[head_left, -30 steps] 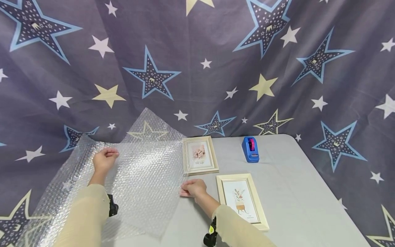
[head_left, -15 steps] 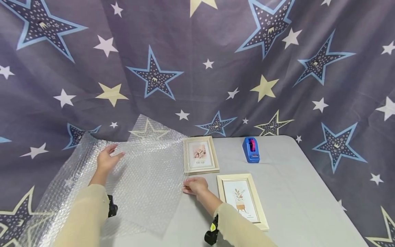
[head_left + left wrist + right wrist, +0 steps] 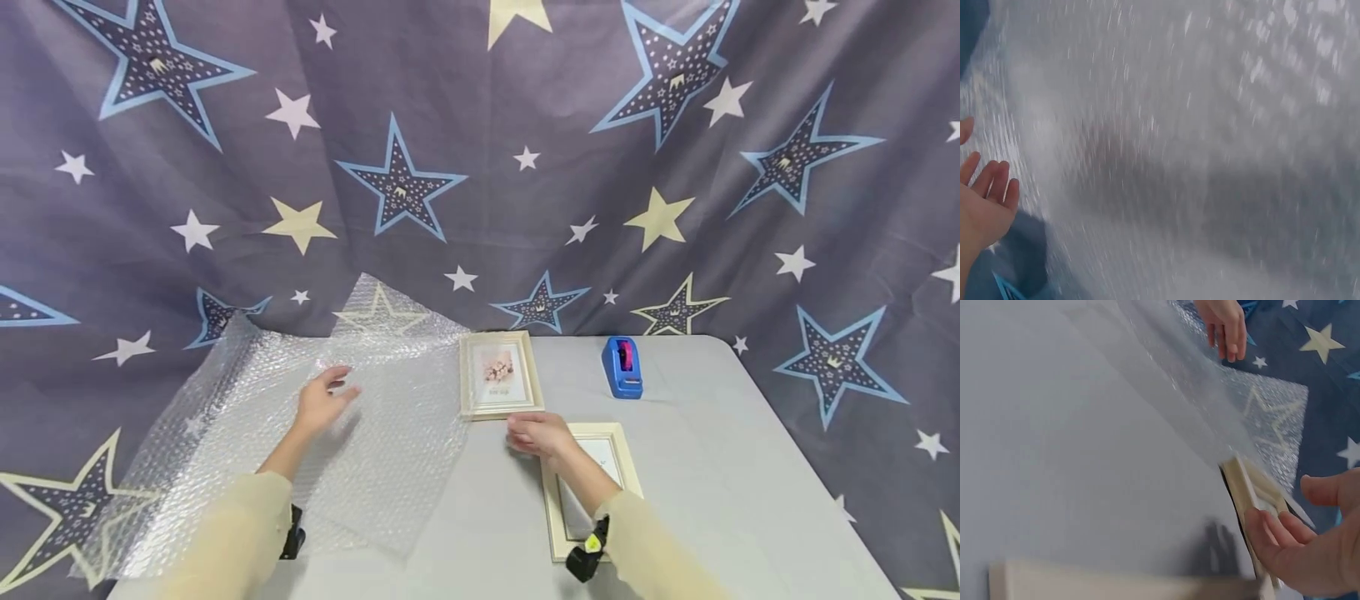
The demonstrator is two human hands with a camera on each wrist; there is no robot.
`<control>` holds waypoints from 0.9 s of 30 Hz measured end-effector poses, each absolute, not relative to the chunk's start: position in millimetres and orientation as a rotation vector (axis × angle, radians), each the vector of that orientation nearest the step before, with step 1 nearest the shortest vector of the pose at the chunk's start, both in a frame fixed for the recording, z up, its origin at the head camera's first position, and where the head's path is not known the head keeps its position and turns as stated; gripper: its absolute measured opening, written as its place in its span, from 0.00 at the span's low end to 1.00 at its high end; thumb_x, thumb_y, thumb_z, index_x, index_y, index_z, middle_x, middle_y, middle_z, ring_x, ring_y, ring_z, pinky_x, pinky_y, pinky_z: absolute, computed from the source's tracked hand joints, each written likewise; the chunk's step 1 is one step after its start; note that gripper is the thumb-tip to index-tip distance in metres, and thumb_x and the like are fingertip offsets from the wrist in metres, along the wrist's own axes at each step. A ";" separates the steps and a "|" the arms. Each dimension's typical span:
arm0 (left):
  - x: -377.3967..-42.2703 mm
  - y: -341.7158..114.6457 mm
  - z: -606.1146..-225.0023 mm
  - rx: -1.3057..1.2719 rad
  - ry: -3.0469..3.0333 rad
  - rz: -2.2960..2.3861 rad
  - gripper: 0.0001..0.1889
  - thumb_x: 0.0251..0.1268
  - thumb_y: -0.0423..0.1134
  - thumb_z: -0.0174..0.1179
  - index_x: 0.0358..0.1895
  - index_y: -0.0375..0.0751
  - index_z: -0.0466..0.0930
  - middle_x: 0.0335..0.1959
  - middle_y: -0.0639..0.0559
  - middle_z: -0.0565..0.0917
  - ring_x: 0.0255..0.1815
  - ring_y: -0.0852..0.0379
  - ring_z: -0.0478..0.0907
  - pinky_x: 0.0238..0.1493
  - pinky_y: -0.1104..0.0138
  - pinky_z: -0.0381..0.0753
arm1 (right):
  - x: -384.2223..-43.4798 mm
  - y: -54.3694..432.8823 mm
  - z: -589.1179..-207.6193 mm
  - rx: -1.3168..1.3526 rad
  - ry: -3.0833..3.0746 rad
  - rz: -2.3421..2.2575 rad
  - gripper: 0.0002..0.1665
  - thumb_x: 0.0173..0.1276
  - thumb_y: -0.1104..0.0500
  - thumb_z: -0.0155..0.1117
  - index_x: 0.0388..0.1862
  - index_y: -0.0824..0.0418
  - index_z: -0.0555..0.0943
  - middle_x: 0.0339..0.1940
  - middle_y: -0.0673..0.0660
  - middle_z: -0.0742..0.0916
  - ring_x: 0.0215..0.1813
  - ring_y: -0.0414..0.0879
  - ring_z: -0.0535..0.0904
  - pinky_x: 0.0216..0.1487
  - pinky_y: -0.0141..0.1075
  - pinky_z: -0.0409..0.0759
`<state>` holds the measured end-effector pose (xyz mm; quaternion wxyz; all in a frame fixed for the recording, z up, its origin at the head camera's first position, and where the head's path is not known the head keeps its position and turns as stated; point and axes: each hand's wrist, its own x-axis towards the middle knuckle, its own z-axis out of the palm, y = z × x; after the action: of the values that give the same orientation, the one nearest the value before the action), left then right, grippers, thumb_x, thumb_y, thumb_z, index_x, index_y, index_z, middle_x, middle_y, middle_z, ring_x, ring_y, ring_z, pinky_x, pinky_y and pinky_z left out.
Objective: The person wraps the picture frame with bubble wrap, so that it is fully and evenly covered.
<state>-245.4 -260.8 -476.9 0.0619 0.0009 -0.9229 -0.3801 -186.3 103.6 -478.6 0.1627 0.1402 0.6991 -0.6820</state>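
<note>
A large clear sheet of bubble wrap [image 3: 390, 450] covers the left half of the table, its far corner standing up against the backdrop. My left hand [image 3: 318, 406] hovers over the sheet with relaxed, parted fingers, holding nothing. To the right, a cream picture frame [image 3: 498, 375] with a pink flower print lies at the back, its left edge overlapped by the wrap. My right hand [image 3: 542, 435] is at this frame's near edge; in the right wrist view its thumb stands apart from the fingers [image 3: 1266, 540] beside the frame. A second cream picture frame [image 3: 557, 512] lies partly hidden under my right forearm.
A blue tape dispenser [image 3: 622, 368] with a pink core stands at the back right. The light grey table [image 3: 712, 467] meets a dark star-patterned curtain [image 3: 480, 200] behind it. Bubble wrap hangs past the table's left side.
My right hand has left the wrap's right edge and moved right to the flower-print frame. My left hand has loosened its fingers and drifted right. The view has shifted slightly left.
</note>
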 end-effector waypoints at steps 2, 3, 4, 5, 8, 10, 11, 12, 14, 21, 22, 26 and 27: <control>-242.0 -247.2 -480.9 -0.041 -2.789 -1.175 0.23 0.62 0.34 0.60 0.60 0.30 0.73 0.59 0.30 0.77 0.58 0.33 0.76 0.60 0.46 0.78 | -184.0 118.6 -478.2 0.407 2.020 -1.931 0.22 0.67 0.65 0.60 0.56 0.76 0.75 0.45 0.67 0.88 0.35 0.40 0.86 0.51 0.39 0.87; -240.5 -239.4 -482.0 -0.060 -2.787 -1.194 0.22 0.62 0.32 0.59 0.60 0.30 0.73 0.59 0.30 0.77 0.57 0.34 0.77 0.59 0.47 0.78 | -183.1 126.5 -477.9 0.414 2.032 -1.922 0.22 0.67 0.64 0.60 0.57 0.75 0.75 0.45 0.67 0.88 0.36 0.40 0.86 0.51 0.39 0.87; -240.0 -231.6 -483.5 -0.086 -2.784 -1.208 0.22 0.62 0.31 0.59 0.59 0.30 0.74 0.58 0.31 0.78 0.57 0.34 0.78 0.59 0.47 0.79 | -181.9 134.0 -477.3 0.422 2.047 -1.919 0.22 0.68 0.64 0.60 0.58 0.75 0.74 0.46 0.67 0.88 0.36 0.40 0.86 0.50 0.39 0.87; -239.3 -222.7 -484.4 -0.104 -2.782 -1.233 0.21 0.61 0.30 0.59 0.59 0.31 0.74 0.58 0.32 0.79 0.56 0.35 0.78 0.58 0.48 0.80 | -180.8 143.0 -477.0 0.423 2.052 -1.921 0.23 0.68 0.63 0.60 0.59 0.75 0.73 0.45 0.66 0.88 0.37 0.40 0.86 0.49 0.37 0.87; -237.2 -194.8 -485.2 -0.178 -2.768 -1.303 0.21 0.60 0.29 0.59 0.58 0.32 0.76 0.57 0.33 0.80 0.55 0.36 0.79 0.57 0.49 0.81 | -176.2 169.6 -474.5 0.405 2.062 -1.941 0.27 0.70 0.61 0.58 0.62 0.76 0.70 0.42 0.61 0.89 0.36 0.38 0.85 0.47 0.33 0.87; -234.7 -176.3 -485.3 -0.249 -2.761 -1.330 0.20 0.60 0.29 0.59 0.57 0.31 0.77 0.56 0.33 0.81 0.54 0.38 0.80 0.56 0.50 0.82 | -172.0 187.3 -472.8 0.391 2.064 -1.958 0.28 0.71 0.60 0.57 0.64 0.77 0.67 0.39 0.55 0.90 0.36 0.35 0.85 0.45 0.29 0.87; -232.6 -166.9 -484.5 -0.279 -2.762 -1.345 0.20 0.60 0.29 0.59 0.57 0.32 0.77 0.56 0.34 0.81 0.53 0.38 0.80 0.55 0.51 0.83 | -170.2 196.3 -472.1 0.391 2.063 -1.961 0.29 0.72 0.59 0.56 0.65 0.78 0.66 0.37 0.51 0.89 0.35 0.34 0.84 0.44 0.28 0.86; -230.6 -158.2 -484.2 -0.322 -2.761 -1.347 0.19 0.60 0.29 0.60 0.56 0.31 0.77 0.55 0.35 0.81 0.53 0.39 0.81 0.55 0.52 0.83 | -167.7 204.4 -471.6 0.395 2.070 -1.960 0.30 0.72 0.59 0.56 0.65 0.78 0.65 0.36 0.49 0.89 0.35 0.33 0.84 0.43 0.26 0.86; -227.0 -141.7 -484.3 -0.404 -2.761 -1.326 0.19 0.59 0.29 0.60 0.55 0.32 0.78 0.54 0.36 0.82 0.51 0.41 0.82 0.53 0.54 0.85 | -163.6 219.8 -471.3 0.418 2.083 -1.949 0.31 0.73 0.58 0.54 0.66 0.78 0.64 0.33 0.44 0.88 0.34 0.31 0.83 0.42 0.24 0.85; -210.8 -90.1 -481.9 -0.649 -2.815 -1.331 0.17 0.61 0.30 0.60 0.54 0.33 0.78 0.51 0.38 0.84 0.50 0.45 0.82 0.50 0.57 0.86 | -150.8 257.6 -478.7 0.466 2.145 -1.869 0.31 0.75 0.57 0.51 0.66 0.79 0.62 0.30 0.41 0.86 0.33 0.29 0.81 0.39 0.22 0.84; -208.2 -83.9 -482.4 -0.678 -2.825 -1.347 0.17 0.61 0.31 0.60 0.54 0.33 0.77 0.52 0.38 0.83 0.50 0.45 0.82 0.51 0.58 0.85 | -149.2 261.0 -481.0 0.462 2.150 -1.862 0.30 0.75 0.58 0.50 0.66 0.80 0.62 0.31 0.41 0.86 0.33 0.29 0.81 0.40 0.22 0.84; -199.8 -60.7 -487.9 -0.749 -2.843 -1.428 0.18 0.62 0.31 0.59 0.56 0.32 0.76 0.52 0.37 0.83 0.50 0.45 0.83 0.52 0.60 0.85 | -143.9 269.5 -488.4 0.453 2.178 -1.817 0.30 0.75 0.59 0.50 0.64 0.81 0.62 0.31 0.41 0.86 0.33 0.29 0.81 0.40 0.22 0.85; -197.9 -55.4 -490.1 -0.758 -2.846 -1.435 0.19 0.62 0.31 0.59 0.56 0.32 0.76 0.52 0.37 0.83 0.50 0.45 0.83 0.51 0.62 0.86 | -143.1 270.9 -489.9 0.449 2.184 -1.808 0.30 0.75 0.58 0.50 0.64 0.82 0.62 0.31 0.42 0.86 0.33 0.29 0.81 0.40 0.23 0.85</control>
<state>-197.9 -55.4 -490.1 -0.0674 -0.2308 -0.8668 -0.4369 -143.1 270.9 -489.9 0.1349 0.1551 0.7538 -0.6241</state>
